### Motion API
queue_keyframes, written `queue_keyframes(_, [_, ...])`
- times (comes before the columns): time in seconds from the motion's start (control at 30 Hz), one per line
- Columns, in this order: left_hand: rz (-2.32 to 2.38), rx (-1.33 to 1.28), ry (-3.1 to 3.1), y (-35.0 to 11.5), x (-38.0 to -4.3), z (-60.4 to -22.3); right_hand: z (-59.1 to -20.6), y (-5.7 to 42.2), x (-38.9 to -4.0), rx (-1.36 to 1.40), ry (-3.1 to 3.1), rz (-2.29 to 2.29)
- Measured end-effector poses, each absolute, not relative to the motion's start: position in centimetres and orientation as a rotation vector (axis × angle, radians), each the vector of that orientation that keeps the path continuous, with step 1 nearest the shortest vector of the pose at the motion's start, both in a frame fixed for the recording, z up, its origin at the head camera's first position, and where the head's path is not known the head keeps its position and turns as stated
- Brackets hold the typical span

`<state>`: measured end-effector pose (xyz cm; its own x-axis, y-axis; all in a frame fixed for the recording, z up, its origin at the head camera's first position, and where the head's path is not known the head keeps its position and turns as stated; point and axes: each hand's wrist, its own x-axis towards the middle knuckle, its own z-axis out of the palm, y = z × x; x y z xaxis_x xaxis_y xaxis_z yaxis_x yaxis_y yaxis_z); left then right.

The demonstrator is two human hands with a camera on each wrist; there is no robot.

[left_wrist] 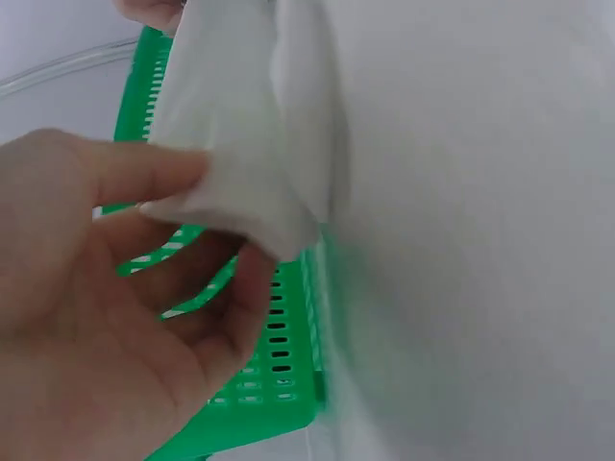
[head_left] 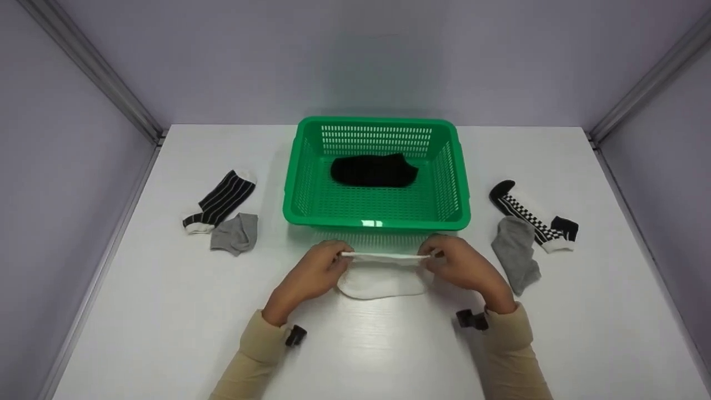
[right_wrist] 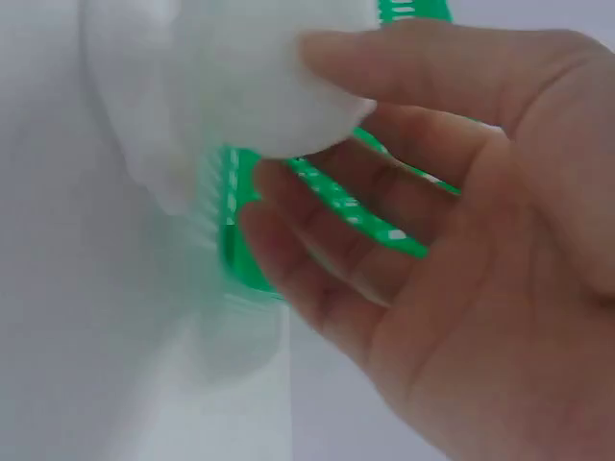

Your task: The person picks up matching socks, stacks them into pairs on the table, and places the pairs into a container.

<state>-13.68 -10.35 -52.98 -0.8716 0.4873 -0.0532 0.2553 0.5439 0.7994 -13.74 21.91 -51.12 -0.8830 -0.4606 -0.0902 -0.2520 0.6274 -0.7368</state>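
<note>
A white sock [head_left: 383, 280] stretches between both hands just in front of the green basket [head_left: 376, 225]. My left hand [head_left: 319, 269] pinches its left end between thumb and fingers, and the wrist view shows that thumb [left_wrist: 178, 171] on top of the fabric. At the opposite end, my right hand [head_left: 461, 264] pinches the cloth the same way, thumb [right_wrist: 336, 58] over it. The near edge of the white fabric hangs low over the table; whether it is one layer or two, I cannot tell. Inside the basket lies a black sock [head_left: 373, 170], possibly a pair.
On the left lie a black striped sock [head_left: 226, 195] and a grey sock [head_left: 236, 233]. To the right are a black-and-white checkered sock [head_left: 527, 214] and another grey sock [head_left: 515, 253], close to the right hand. Pale walls enclose the white table [head_left: 166, 328].
</note>
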Motion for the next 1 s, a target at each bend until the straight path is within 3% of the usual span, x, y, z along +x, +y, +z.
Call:
queue_keyframes(0.47, [1.546, 0.495, 2.369, -10.5, -14.1, -52.6, -50.8, 22.3, -13.9, -0.482, 2.503, -1.252])
queue_keyframes(1.0, [1.259, 0.305, 2.468, -10.2, -13.9, -54.3, -52.8, 22.0, -14.4, -0.402, 2.471, -1.228])
